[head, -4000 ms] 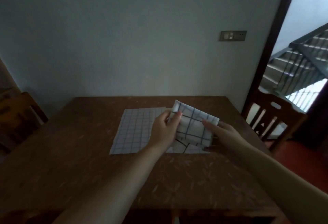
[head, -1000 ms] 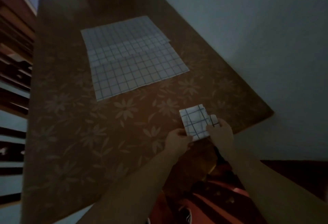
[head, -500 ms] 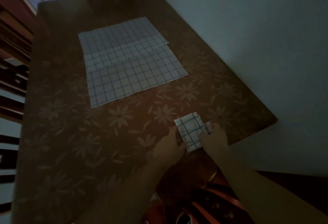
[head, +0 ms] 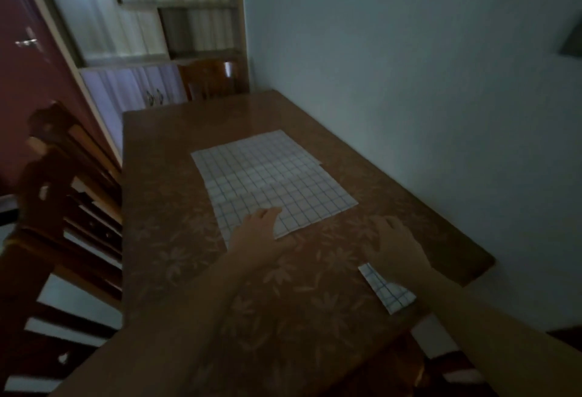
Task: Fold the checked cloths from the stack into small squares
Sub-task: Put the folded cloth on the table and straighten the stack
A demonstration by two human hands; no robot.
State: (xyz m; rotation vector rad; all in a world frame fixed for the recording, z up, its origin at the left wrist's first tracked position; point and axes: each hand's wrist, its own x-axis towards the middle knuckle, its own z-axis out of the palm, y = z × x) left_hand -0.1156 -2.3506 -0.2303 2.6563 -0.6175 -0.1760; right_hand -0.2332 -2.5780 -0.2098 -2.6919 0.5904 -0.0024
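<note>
A stack of flat white cloths with a blue check (head: 271, 182) lies in the middle of the brown flower-patterned table (head: 176, 239). My left hand (head: 261, 233) rests on the stack's near corner, fingers spread, holding nothing. A small folded checked square (head: 385, 289) lies near the table's right front edge. My right hand (head: 396, 245) hovers just beyond the square, over bare table, fingers apart and empty; my right forearm passes over part of the square.
A pale wall runs along the table's right side. A dark wooden chair (head: 56, 195) stands at the left, another chair (head: 211, 78) at the far end. Behind them are a cupboard with curtained panes (head: 138, 34) and a red door (head: 22, 50).
Both hands have let go of the folded square, which now lies on the table. My left hand has moved onto the stack's corner and my right hand has moved forward. The view has tilted up.
</note>
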